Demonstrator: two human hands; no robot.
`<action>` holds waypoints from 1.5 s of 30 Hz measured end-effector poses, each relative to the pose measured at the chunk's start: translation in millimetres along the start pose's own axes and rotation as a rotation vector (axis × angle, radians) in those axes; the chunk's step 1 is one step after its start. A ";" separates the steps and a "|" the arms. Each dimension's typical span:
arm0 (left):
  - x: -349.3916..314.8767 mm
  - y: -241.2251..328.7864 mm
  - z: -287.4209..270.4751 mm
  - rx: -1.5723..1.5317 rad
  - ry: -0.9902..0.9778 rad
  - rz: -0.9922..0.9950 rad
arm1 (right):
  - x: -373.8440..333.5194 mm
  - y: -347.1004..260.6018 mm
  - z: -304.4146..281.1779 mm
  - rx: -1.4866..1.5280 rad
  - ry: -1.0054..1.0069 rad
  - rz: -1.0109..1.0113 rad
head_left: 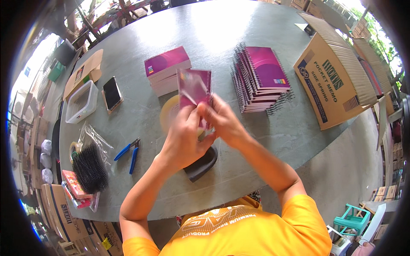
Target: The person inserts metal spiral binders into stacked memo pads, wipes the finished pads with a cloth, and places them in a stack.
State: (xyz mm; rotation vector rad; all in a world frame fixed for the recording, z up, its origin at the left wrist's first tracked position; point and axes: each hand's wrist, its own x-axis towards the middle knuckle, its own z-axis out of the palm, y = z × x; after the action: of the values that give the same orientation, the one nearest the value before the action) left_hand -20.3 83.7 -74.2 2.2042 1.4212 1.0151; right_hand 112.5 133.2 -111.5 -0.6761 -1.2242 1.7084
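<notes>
Both hands are raised over the middle of the table around a small purple notebook [194,86]. My left hand [184,135] grips its lower left part, fingers curled. My right hand [227,122], slightly blurred, is closed at its lower right edge. Glare on the cover looks like clear plastic film, though I cannot be sure. Below the hands sits a dark tape dispenser [200,165] with a wide roll of clear tape [167,114], partly hidden. Behind is a neat stack of purple pocket notebooks [167,62]; to the right stands a taller stack of spiral-bound ones [267,68].
An open cardboard box [326,81] stands far right. On the left are a phone [112,93], a clear plastic tub [82,102], a cardboard piece [87,70], blue-handled pliers [129,154], black spiral coils [89,170] and clear plastic sleeves [96,138]. A green stool [352,219] is lower right.
</notes>
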 end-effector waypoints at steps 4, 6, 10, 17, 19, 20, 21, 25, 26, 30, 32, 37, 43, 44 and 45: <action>11.2 13.7 -20.4 0.001 0.312 0.283 | 12.2 -96.3 -23.0 -0.328 0.213 -0.278; 9.7 9.6 -22.0 0.020 0.384 0.314 | 7.1 -132.9 -55.3 -0.309 0.236 -0.257; -10.7 -16.6 -7.6 -0.064 0.270 0.196 | 8.7 -114.5 -121.8 -0.927 0.380 -0.353; -29.0 -40.4 4.5 -0.141 0.193 0.049 | 10.8 -115.9 -145.2 -0.882 0.526 -0.139; -29.8 -44.6 5.4 -0.160 0.192 0.028 | 10.4 -121.7 -152.0 -0.978 0.519 -0.129; -32.8 -47.0 6.0 -0.161 0.195 0.005 | 11.1 -121.1 -151.7 -1.057 0.526 -0.117; -34.3 -49.2 7.1 -0.164 0.200 -0.017 | 11.6 -120.8 -151.2 -1.137 0.532 -0.105; -37.5 -53.9 7.6 -0.191 0.210 -0.037 | 7.3 -122.4 -118.5 -1.730 0.576 -0.385; -39.0 -54.3 6.5 -0.193 0.223 -0.043 | 7.4 -123.4 -99.6 -1.821 0.593 -0.488; -22.5 -21.7 -5.1 -0.044 0.438 0.239 | 9.5 -81.5 -20.5 -1.751 0.261 -0.622; -2.8 -6.3 -4.1 -0.046 0.469 0.156 | 19.4 -40.2 9.3 -1.801 0.006 -0.398; 7.4 -2.9 12.9 0.052 0.532 0.028 | 73.1 6.1 41.2 -1.824 -0.169 -0.202; -25.7 -4.1 26.9 -0.387 0.209 0.086 | 114.9 23.1 42.1 -1.509 -0.056 -0.531; -27.0 -12.7 22.2 -0.321 0.261 0.058 | 126.2 24.9 45.4 -1.436 -0.045 -0.639; -26.7 -23.1 16.4 -0.263 0.302 0.032 | 135.1 26.9 45.6 -1.471 -0.054 -0.687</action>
State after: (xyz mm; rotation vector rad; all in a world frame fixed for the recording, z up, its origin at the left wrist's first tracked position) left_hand -30.4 72.1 -110.0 1.9507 1.2821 1.5043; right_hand 5.4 231.0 -110.9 -0.8249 -2.3268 0.0479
